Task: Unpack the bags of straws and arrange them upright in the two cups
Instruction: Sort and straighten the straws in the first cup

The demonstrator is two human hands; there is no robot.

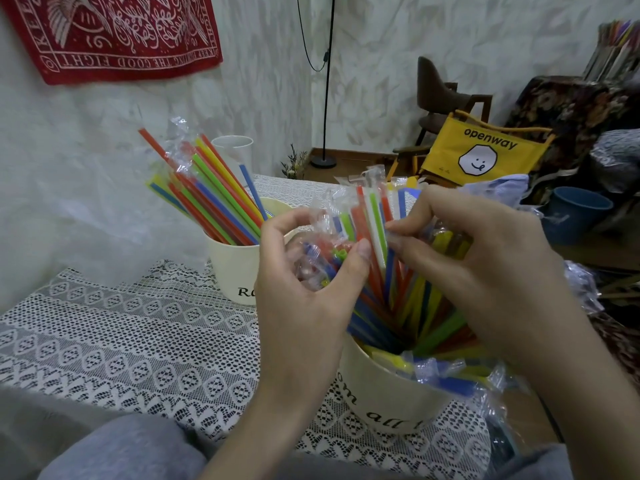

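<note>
Above the near cream cup (388, 400), left hand (304, 289) and right hand (485, 268) pinch wrapped coloured straws (374, 233); probably arranging, next standing them upright.

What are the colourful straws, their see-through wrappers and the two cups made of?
Straws: probably plastic, smooth and bright. Wrappers: thin clear plastic film, crinkled and shiny. Far cup and near cup: cream and matte with printed letters, maybe paper or plastic; I can't tell which.
</note>
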